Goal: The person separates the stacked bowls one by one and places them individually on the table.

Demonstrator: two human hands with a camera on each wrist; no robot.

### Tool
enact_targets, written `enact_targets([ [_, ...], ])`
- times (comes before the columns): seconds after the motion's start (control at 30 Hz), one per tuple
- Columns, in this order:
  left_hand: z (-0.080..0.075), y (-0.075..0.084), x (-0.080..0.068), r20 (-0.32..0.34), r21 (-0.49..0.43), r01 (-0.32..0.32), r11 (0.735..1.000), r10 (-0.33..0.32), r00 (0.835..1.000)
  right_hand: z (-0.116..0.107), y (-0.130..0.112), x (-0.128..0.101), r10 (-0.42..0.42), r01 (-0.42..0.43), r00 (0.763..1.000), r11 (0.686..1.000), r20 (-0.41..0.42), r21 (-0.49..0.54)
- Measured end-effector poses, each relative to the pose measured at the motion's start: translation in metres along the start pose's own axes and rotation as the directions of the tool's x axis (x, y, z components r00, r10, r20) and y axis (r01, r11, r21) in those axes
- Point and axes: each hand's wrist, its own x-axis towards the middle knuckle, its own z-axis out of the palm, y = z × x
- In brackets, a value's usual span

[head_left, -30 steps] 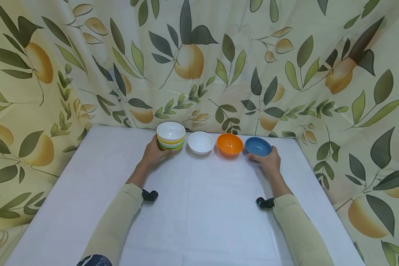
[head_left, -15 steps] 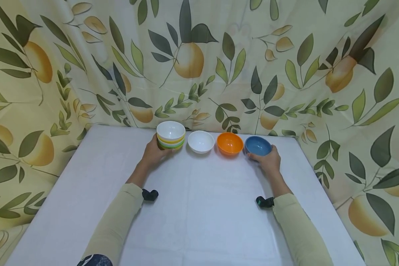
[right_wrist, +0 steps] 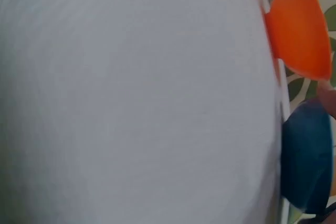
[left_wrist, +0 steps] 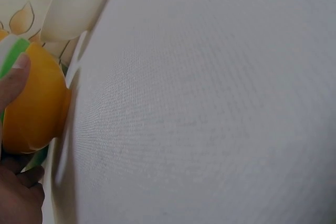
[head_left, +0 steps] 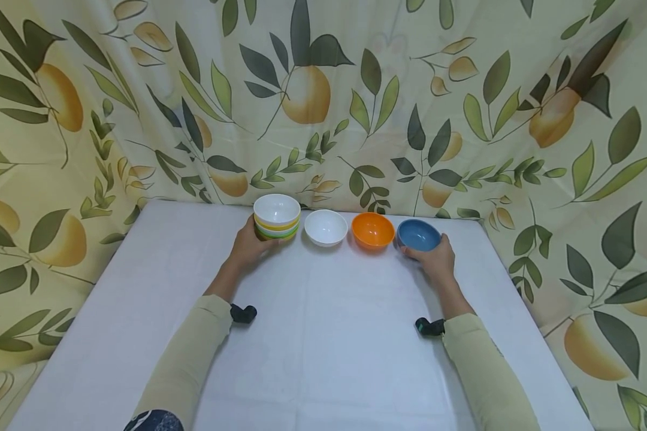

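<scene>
My left hand [head_left: 250,244] grips a stack of nested bowls [head_left: 277,211] at the left end of the row, white on top with yellow and green rims below. In the left wrist view, the thumb lies against the side of the stack, whose lowest bowl is a yellow bowl [left_wrist: 42,103], with fingers around its other side. At the right end, my right hand [head_left: 437,260] holds a blue bowl [head_left: 419,235] between thumb and fingers. Between the hands stand a single white bowl [head_left: 326,228] and an orange bowl [head_left: 373,231], neither touched by the left hand.
The bowls line up near the back edge of a table covered with a white cloth [head_left: 323,347]. Right behind it hangs a curtain [head_left: 388,120] printed with fruit and leaves. Small black devices sit at both wrists.
</scene>
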Motion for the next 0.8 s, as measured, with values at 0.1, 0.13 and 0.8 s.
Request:
enact_targets([
  [0.1, 0.000, 0.001, -0.001, 0.001, -0.001, 0.008, 1.000, -0.008, 1.000, -0.003, -0.007, -0.003, -0.030, 0.030, 1.000, 1.000, -0.008, -0.008],
  [0.13, 0.000, 0.002, -0.001, 0.000, -0.001, 0.010, 1.000, -0.010, 1.000, -0.004, -0.010, -0.004, -0.043, 0.043, 0.999, 0.999, -0.018, -0.010],
  [0.8, -0.001, 0.005, -0.002, 0.008, 0.023, 0.022, 1.000, -0.022, 1.000, 0.061, -0.104, -0.050, -0.381, 0.379, 0.925, 0.919, -0.003, 0.111],
])
